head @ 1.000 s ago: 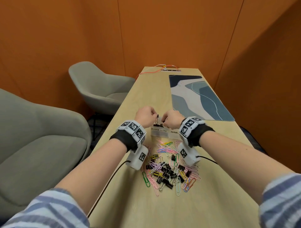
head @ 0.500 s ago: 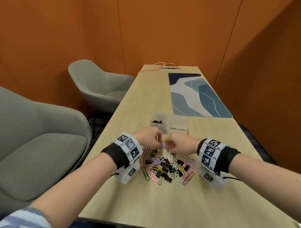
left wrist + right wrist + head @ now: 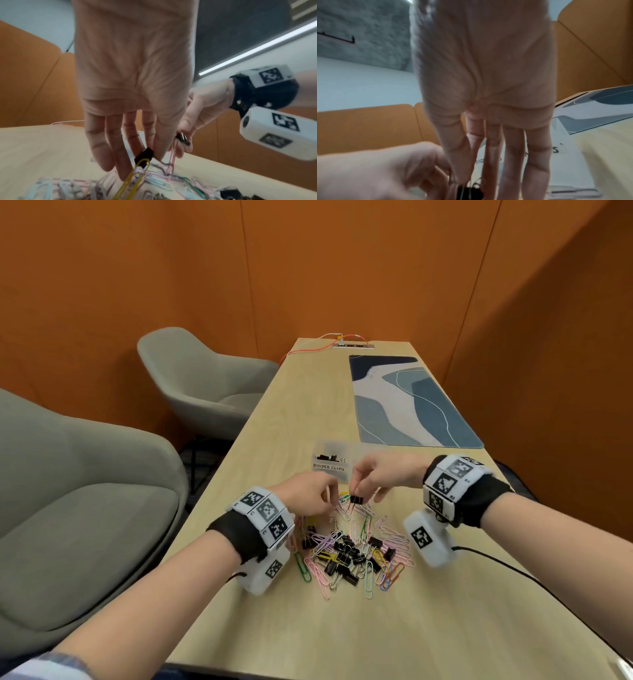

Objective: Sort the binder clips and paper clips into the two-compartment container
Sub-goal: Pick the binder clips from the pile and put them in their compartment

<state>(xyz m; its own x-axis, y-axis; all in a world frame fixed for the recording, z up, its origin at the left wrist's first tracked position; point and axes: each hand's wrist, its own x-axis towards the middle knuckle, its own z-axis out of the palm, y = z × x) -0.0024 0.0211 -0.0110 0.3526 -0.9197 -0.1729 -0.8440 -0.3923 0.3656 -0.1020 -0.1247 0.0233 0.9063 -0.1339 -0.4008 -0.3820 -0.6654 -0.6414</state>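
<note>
A mixed pile (image 3: 352, 546) of black binder clips and coloured paper clips lies on the table. Beyond it stands the clear two-compartment container (image 3: 342, 474), with a few binder clips (image 3: 327, 457) in its left compartment, labelled BINDER CLIPS. My right hand (image 3: 358, 490) pinches a black binder clip (image 3: 356, 500) above the pile's far edge, and a pink paper clip (image 3: 172, 158) dangles from it. My left hand (image 3: 329, 503) is close beside it and pinches another black binder clip (image 3: 144, 155) with a yellow paper clip (image 3: 135, 174) hooked on it. The container's right compartment is hidden behind my right hand.
A blue patterned desk mat (image 3: 407, 402) lies at the far right of the table (image 3: 428, 628). Orange cables (image 3: 318, 342) run at the far end. Two grey armchairs (image 3: 202, 378) stand to the left, orange walls all around.
Both hands came back from the container to the pile. Each now pinches a binder clip, and the right hand has lifted its clip off the pile's far edge.
</note>
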